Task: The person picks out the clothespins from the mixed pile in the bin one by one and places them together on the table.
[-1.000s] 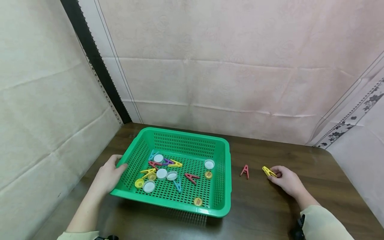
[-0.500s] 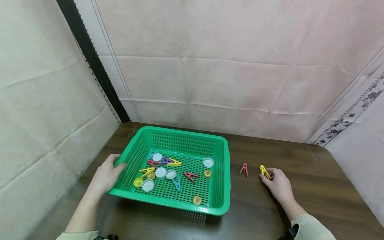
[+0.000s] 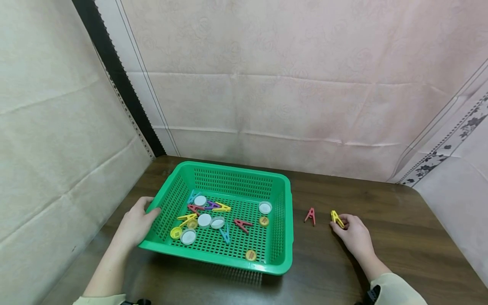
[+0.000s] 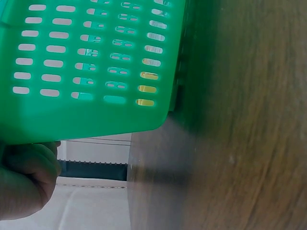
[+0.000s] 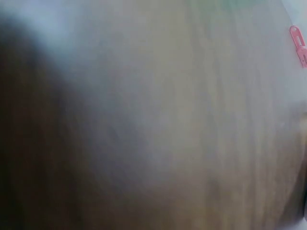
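Observation:
My left hand [image 3: 136,222] grips the left rim of a green plastic basket [image 3: 236,263], its thumb over the edge; the left wrist view shows the curled fingers [image 4: 33,175] at the basket's slotted wall [image 4: 91,115]. Between thumb and fingers, my right hand [image 3: 356,235] pinches a yellow clothespin [image 3: 336,218] at the table, right of the basket. A red clothespin [image 3: 310,215] lies between that hand and the basket. Inside the basket are several clothespins, such as a blue one [image 3: 225,234], and several round lids, such as a white one [image 3: 188,237].
A dark wooden table [image 3: 404,216] carries everything. Pale cloth [image 3: 267,106] hangs behind it, with more on both sides. The right wrist view is mostly blurred tabletop, with a red clothespin [image 5: 299,45] at its edge.
My right hand has moved slightly left with the yellow clothespin and turned it more upright in view. The left hand keeps its hold on the basket.

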`<action>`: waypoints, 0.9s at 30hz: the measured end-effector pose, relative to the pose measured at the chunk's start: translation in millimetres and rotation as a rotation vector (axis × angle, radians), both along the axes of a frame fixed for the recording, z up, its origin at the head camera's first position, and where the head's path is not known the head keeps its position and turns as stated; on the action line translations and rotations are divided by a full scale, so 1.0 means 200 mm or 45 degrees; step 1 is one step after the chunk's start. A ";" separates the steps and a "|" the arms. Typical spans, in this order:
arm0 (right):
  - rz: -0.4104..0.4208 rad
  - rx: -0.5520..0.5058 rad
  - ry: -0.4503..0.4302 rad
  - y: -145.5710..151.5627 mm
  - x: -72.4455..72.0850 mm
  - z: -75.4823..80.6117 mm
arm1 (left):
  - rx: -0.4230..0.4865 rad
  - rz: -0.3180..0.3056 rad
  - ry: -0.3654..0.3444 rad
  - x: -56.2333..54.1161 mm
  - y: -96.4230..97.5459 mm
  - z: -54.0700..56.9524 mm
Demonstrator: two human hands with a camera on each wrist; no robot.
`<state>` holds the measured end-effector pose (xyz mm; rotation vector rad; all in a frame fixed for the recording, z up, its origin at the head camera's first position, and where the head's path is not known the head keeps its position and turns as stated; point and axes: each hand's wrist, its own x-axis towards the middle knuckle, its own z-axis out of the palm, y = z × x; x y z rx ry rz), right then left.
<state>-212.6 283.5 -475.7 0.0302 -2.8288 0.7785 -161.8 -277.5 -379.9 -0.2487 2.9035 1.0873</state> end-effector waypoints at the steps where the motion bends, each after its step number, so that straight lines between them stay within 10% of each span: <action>1: 0.000 -0.001 -0.004 0.00 0.00 0.00 | 0.000 0.000 0.000 0.00 0.00 0.00; 27: 0.015 -0.129 0.035 0.01 -0.07 0.13 | 0.024 0.014 -0.019 0.00 0.00 0.00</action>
